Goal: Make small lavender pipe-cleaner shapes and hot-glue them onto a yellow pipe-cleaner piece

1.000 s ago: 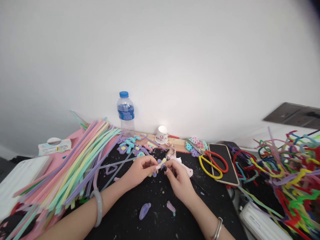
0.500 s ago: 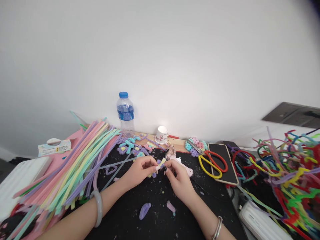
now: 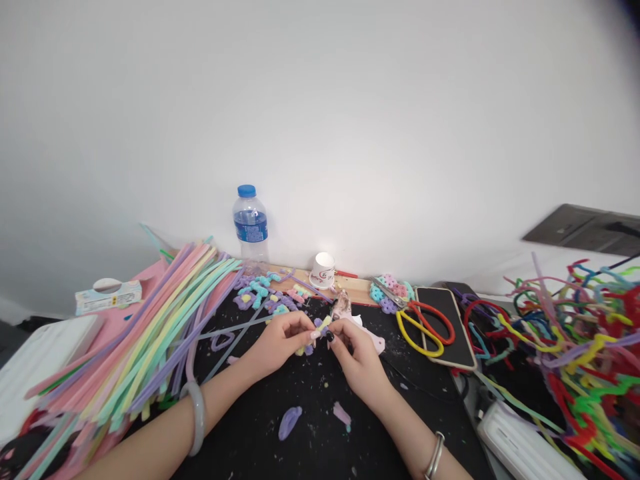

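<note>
Over the black mat, my left hand (image 3: 283, 341) is closed in a pinch on a small yellow-and-purple pipe cleaner piece (image 3: 323, 325). From the other side my right hand (image 3: 359, 353) pinches the same piece, its fingertips close to those of the left. Fingers cover part of the piece, so its full shape is hidden. Just below the left fingertips lies more purple and yellow fuzzy material (image 3: 306, 350). Nearer to me on the mat are a purple loop (image 3: 290, 423) and a short pink-and-teal piece (image 3: 342, 415).
Long pastel pipe cleaners (image 3: 165, 320) are heaped at left, a colourful tangle (image 3: 585, 353) at right. Behind my hands stand a bottle (image 3: 251, 223) and a paper cup (image 3: 323, 270), with twisted flowers (image 3: 260, 291) nearby. Scissors (image 3: 423, 323) rest partly on a phone-like dark slab (image 3: 453, 310).
</note>
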Demonstrator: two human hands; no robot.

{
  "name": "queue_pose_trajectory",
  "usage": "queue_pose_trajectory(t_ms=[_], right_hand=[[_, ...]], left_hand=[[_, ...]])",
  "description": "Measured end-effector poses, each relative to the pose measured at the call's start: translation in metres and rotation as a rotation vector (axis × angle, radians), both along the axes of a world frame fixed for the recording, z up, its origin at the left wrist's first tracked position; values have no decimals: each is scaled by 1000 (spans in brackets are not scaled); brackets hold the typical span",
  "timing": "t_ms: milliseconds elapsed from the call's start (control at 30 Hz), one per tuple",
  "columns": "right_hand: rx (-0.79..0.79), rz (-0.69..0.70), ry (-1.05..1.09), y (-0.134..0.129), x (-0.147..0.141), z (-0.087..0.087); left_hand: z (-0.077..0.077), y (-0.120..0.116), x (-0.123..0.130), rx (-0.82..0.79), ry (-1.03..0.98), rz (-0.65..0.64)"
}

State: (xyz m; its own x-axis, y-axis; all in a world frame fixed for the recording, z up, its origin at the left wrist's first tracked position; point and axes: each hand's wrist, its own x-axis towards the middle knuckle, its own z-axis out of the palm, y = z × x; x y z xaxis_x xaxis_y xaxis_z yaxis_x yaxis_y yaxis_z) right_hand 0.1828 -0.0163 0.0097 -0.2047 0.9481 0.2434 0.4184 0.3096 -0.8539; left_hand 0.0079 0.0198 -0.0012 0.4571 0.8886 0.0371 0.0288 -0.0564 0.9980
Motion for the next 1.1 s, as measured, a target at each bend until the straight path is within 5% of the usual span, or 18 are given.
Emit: queue_pose_trajectory(t_ms=[1100], right_hand=[[12, 25, -31, 1, 1, -3]], left_hand=[[-4, 2, -2, 16, -5, -38]])
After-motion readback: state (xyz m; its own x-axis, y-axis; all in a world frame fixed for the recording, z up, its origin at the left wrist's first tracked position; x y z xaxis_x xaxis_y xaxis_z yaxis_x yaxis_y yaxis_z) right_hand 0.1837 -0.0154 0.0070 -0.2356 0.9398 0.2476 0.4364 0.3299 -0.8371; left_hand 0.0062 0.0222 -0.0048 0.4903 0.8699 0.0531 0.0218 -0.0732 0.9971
